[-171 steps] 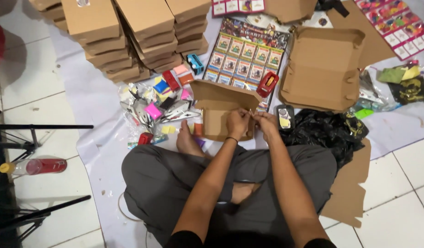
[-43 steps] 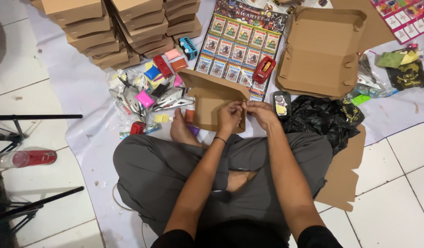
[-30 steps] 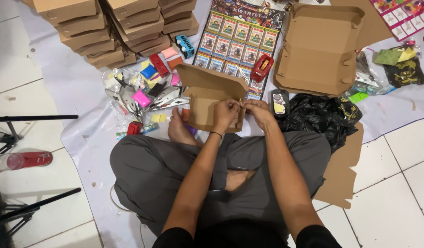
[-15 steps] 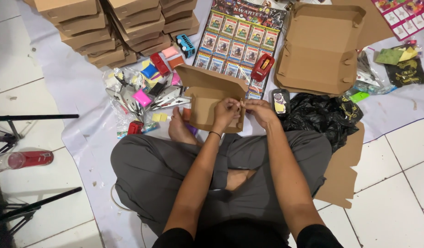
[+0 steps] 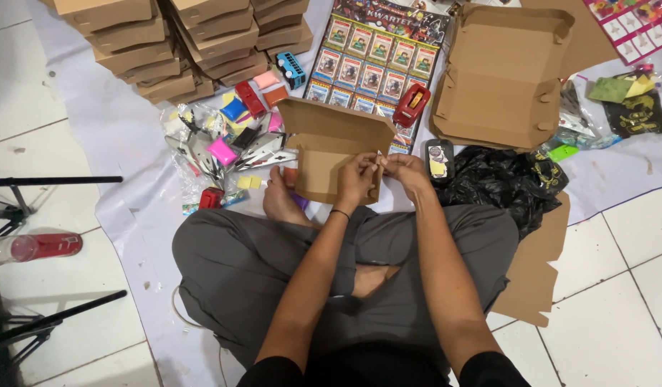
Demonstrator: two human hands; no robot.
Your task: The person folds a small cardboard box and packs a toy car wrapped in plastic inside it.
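Sitting cross-legged on the floor, head view: both hands meet at the right edge of a half-folded cardboard box (image 5: 331,154). Left hand (image 5: 356,179) and right hand (image 5: 408,172) are pinched together on a side flap, fingertips nearly touching. Box rests against the feet, lid raised. Step judged: tucking the flap to lock the wall. Next move calls for a firm press inward. Small toys (image 5: 230,143) lie at 10 o'clock; open box (image 5: 503,79) at 1 o'clock.

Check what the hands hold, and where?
Both hands, left and right, pinch the small brown cardboard box at its right front edge.
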